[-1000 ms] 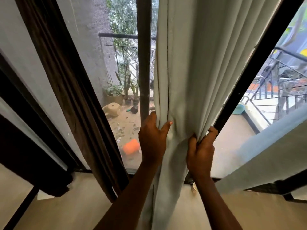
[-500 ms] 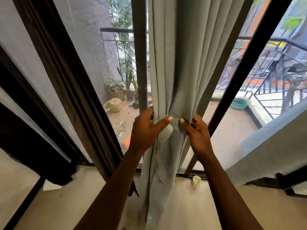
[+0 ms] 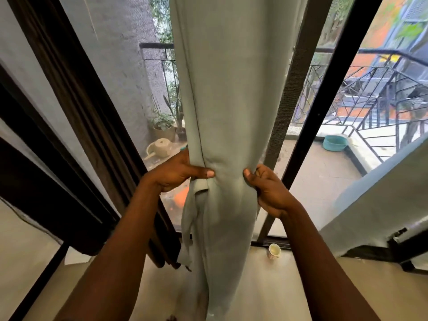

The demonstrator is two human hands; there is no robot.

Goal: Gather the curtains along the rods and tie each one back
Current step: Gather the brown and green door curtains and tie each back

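Note:
A pale grey-green curtain (image 3: 227, 93) hangs bunched into one thick column in front of the glass door. My left hand (image 3: 178, 172) grips its left side at waist height, thumb across the front folds. My right hand (image 3: 266, 184) grips the right side at the same height, fingers curled round the cloth. A loose strip of the same fabric (image 3: 192, 218) hangs below my left hand. A dark brown curtain (image 3: 76, 107) hangs gathered at the left. A second pale curtain (image 3: 379, 205) slants across the lower right.
A small cup (image 3: 274, 250) stands on the floor by the door track. Black door frames (image 3: 324, 107) flank the curtain. Outside on the balcony are a watering can (image 3: 159, 147), potted plants (image 3: 163, 126), a teal basin (image 3: 334, 142) and an iron railing (image 3: 370, 98).
Both hands have squeezed the pale curtain into a narrower bundle and moved closer together on it. The view has shifted nearer and slightly right.

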